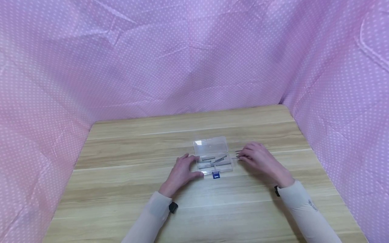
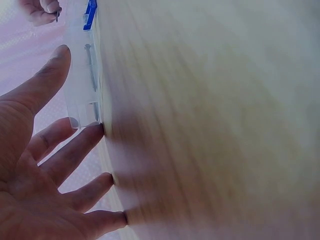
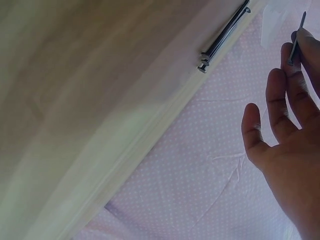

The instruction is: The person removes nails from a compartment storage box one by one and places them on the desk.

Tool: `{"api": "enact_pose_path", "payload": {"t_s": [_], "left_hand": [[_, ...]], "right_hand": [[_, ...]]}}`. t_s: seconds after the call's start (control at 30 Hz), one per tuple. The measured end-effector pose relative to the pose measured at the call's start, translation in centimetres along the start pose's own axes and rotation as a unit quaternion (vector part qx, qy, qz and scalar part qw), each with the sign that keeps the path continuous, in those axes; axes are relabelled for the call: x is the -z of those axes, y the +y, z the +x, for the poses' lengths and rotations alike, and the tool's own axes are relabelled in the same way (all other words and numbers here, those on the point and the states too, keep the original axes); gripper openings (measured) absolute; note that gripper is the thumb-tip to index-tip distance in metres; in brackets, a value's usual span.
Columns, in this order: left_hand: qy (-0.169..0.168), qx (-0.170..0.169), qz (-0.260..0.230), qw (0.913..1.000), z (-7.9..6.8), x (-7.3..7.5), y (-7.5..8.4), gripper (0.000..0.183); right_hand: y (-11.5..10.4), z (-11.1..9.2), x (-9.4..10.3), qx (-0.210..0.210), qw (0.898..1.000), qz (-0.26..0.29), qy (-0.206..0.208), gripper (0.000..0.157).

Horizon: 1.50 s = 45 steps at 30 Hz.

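Note:
A clear plastic box (image 1: 210, 171) lies on the table with its lid (image 1: 210, 147) laid back and a blue latch (image 1: 216, 174) at the front. Several grey metal nails (image 1: 223, 164) are spread over its compartments. My left hand (image 1: 182, 172) is at the box's left end, fingers spread, the thumb at the near corner and a fingertip at the left side. Right of the box, my right hand (image 1: 256, 157) pinches a nail (image 3: 298, 42) between thumb and forefinger, its other fingers loosely bent. More nails (image 3: 222, 37) lie on the table near that hand.
The wood-grain table (image 1: 127, 145) reaches back to pink dotted cloth (image 1: 152, 67), which hangs at the back and both sides. Each wrist carries a small black camera, such as the left one (image 1: 173, 207).

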<state>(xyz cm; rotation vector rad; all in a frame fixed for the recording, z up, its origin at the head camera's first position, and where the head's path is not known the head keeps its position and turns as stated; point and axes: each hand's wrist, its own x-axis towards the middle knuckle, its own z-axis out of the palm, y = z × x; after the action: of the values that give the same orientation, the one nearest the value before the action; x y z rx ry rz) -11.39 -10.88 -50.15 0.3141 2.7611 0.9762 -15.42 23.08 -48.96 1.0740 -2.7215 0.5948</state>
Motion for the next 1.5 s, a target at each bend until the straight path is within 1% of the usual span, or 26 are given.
{"api": "enact_pose_path", "payload": {"t_s": [0.1, 0.3, 0.63, 0.73, 0.97, 1.13, 1.37, 1.5], "left_hand": [[0.000, 0.000, 0.003, 1.0000, 0.1, 0.0, 0.0, 0.062], [-0.003, 0.005, 0.005, 1.0000, 0.1, 0.1, 0.1, 0.064], [-0.001, -0.002, 0.007, 1.0000, 0.0, 0.1, 0.0, 0.064], [-0.001, -0.002, 0.007, 1.0000, 0.0, 0.0, 0.0, 0.064], [0.001, 0.002, 0.006, 1.0000, 0.0, -0.1, 0.0, 0.064], [-0.001, 0.004, 0.006, 1.0000, 0.0, -0.1, 0.0, 0.065], [-0.002, 0.005, 0.007, 1.0000, 0.0, -0.1, 0.0, 0.066], [-0.001, 0.005, 0.006, 1.0000, 0.0, -0.1, 0.0, 0.066]], "right_hand": [[0.1, -0.2, 0.0, 0.000, 1.000, -0.004, 0.007, 0.012], [0.3, -0.7, 0.2, 0.019, 0.999, -0.018, 0.024, 0.014], [0.7, -1.5, 0.5, 0.029, 0.999, -0.032, 0.033, 0.015], [0.7, -1.7, 0.6, 0.025, 0.999, -0.035, 0.028, 0.015], [0.8, -2.2, 0.5, -0.002, 1.000, -0.029, 0.002, 0.013], [0.7, -2.3, 0.5, -0.013, 0.999, -0.026, -0.011, 0.012], [0.8, -2.4, 0.4, -0.007, 0.999, -0.031, -0.014, 0.011], [0.8, -2.5, 0.4, -0.014, 0.999, -0.027, -0.022, 0.010]]}}
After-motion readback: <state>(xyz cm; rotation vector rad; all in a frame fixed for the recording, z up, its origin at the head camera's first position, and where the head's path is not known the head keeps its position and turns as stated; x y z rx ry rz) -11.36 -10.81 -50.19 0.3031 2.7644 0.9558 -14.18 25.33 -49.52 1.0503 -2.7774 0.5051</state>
